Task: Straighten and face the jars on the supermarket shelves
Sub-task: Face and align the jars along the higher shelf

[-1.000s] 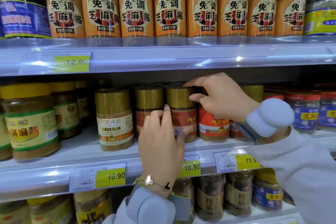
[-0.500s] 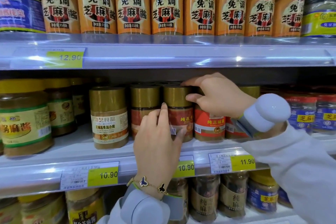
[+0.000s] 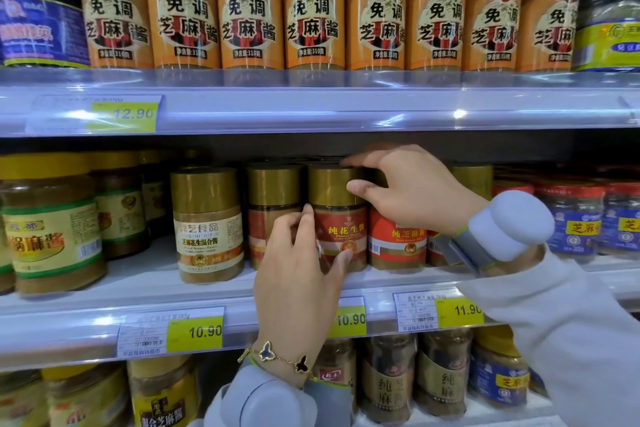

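Currently both hands work one gold-lidded jar (image 3: pixel 337 218) on the middle shelf (image 3: pixel 104 291), red label facing out. Left hand (image 3: pixel 298 281) wraps its lower body, thumb on the label front, fingers curled round the left side. Right hand (image 3: pixel 412 187) pinches the lid, thumb in front, fingers over the top. Neighbouring jar with a cream label (image 3: pixel 207 222) stands apart to the left.

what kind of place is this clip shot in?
Almost certainly a supermarket aisle: tiered shelves with yellow price tags on the rails, and rows of identical orange-labelled jars faced outward. Both hands are on a gold-lidded jar.
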`<state>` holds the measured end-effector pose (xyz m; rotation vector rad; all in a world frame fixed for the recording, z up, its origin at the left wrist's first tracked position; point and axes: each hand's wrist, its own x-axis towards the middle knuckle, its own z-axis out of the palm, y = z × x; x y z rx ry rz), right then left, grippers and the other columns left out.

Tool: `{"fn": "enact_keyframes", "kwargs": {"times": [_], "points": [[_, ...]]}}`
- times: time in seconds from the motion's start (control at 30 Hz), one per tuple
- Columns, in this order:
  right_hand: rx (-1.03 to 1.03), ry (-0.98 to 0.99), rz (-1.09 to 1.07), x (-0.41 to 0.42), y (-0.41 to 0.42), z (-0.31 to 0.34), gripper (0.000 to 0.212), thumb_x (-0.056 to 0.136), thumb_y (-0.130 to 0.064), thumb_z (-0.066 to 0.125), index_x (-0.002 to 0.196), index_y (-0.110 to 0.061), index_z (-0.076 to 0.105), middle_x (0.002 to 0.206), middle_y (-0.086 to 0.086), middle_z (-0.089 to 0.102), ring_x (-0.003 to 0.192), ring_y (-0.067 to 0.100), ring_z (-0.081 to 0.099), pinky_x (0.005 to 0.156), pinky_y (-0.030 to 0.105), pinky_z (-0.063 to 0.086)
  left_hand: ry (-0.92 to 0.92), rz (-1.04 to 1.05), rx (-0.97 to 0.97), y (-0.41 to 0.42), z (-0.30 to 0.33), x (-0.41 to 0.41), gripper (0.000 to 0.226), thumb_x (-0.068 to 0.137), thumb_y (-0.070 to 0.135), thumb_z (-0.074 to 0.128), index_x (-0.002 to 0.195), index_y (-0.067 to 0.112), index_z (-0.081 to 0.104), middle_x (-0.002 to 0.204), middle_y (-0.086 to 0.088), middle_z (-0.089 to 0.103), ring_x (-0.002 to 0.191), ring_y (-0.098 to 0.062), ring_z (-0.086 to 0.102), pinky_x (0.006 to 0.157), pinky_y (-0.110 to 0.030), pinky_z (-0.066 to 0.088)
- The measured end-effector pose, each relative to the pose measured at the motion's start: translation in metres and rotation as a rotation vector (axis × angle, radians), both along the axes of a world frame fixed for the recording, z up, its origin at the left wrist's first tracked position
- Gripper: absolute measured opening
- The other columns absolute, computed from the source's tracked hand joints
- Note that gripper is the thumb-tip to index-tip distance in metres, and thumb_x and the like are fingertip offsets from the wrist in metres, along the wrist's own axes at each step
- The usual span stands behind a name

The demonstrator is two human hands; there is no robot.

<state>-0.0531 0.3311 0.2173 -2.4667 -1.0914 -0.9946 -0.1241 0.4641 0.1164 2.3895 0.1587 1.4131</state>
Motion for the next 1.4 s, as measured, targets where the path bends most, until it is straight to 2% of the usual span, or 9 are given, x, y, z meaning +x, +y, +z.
{"fn": "enact_keyframes", "kwargs": {"times": [0.13, 0.33, 0.47, 0.67, 0.9, 1.13, 1.4], "points": [[-0.012, 0.010, -0.022, -0.002, -0.001, 0.000, 0.041, 0.090, -0.041, 0.050, 0.129, -0.027, 0.051, 0.128, -0.002, 0.059, 0.120, 0.024, 0.049, 0.099, 0.037, 0.039, 0.015, 0.011, -0.003, 0.000, 0.000, -0.001, 0.068, 0.073, 0.039, 0.074, 0.129, 0.010, 0.050, 0.110, 0.000, 0.058, 0.093, -0.017, 0.059, 0.066, -0.019, 0.036], [0.006, 0.019, -0.029, -0.003, 0.002, 0.000, 0.041, 0.088, -0.048, 0.050, 0.124, -0.028, 0.054, 0.122, -0.002, 0.062, 0.116, 0.023, 0.051, 0.097, 0.038, 0.042, 0.043, 0.011, 0.011, 0.000, 0.000, -0.002, 0.062, 0.081, 0.040, 0.065, 0.134, 0.013, 0.045, 0.115, 0.002, 0.055, 0.098, -0.016, 0.055, 0.069, -0.018, 0.031], [0.028, 0.000, -0.041, -0.004, 0.003, -0.001, 0.042, 0.086, -0.051, 0.051, 0.121, -0.029, 0.056, 0.119, -0.001, 0.063, 0.113, 0.023, 0.052, 0.091, 0.036, 0.041, 0.056, -0.010, 0.014, 0.002, 0.000, -0.002, 0.061, 0.083, 0.038, 0.062, 0.135, 0.013, 0.043, 0.111, 0.003, 0.050, 0.094, -0.014, 0.052, 0.066, -0.020, 0.033], [0.029, -0.001, -0.062, -0.004, 0.003, -0.003, 0.043, 0.086, -0.052, 0.050, 0.123, -0.030, 0.055, 0.120, 0.000, 0.063, 0.114, 0.024, 0.050, 0.090, 0.035, 0.040, 0.063, -0.014, 0.003, 0.004, 0.000, -0.002, 0.059, 0.081, 0.037, 0.066, 0.132, 0.012, 0.048, 0.109, 0.000, 0.055, 0.090, -0.016, 0.056, 0.064, -0.020, 0.033], [0.020, 0.020, -0.044, -0.005, 0.003, -0.002, 0.044, 0.087, -0.051, 0.049, 0.125, -0.029, 0.054, 0.123, -0.002, 0.061, 0.117, 0.022, 0.051, 0.097, 0.040, 0.043, 0.059, -0.017, -0.006, 0.005, 0.001, -0.002, 0.061, 0.081, 0.042, 0.064, 0.133, 0.016, 0.047, 0.111, 0.003, 0.056, 0.094, -0.014, 0.057, 0.065, -0.019, 0.033], [0.013, 0.009, -0.057, -0.007, 0.002, -0.004, 0.045, 0.088, -0.049, 0.048, 0.128, -0.029, 0.052, 0.127, -0.004, 0.059, 0.119, 0.020, 0.050, 0.099, 0.038, 0.041, 0.053, -0.041, -0.004, 0.006, 0.001, -0.002, 0.058, 0.079, 0.038, 0.068, 0.128, 0.012, 0.052, 0.107, 0.001, 0.059, 0.088, -0.017, 0.060, 0.062, -0.021, 0.036], [0.002, 0.017, -0.073, -0.008, 0.003, -0.004, 0.041, 0.090, -0.042, 0.050, 0.130, -0.031, 0.050, 0.130, -0.004, 0.057, 0.122, 0.020, 0.048, 0.101, 0.040, 0.040, 0.060, -0.093, 0.029, 0.012, 0.006, -0.007, 0.048, 0.083, 0.029, 0.065, 0.127, 0.013, 0.054, 0.108, 0.002, 0.061, 0.090, -0.019, 0.060, 0.066, -0.023, 0.039]]}}
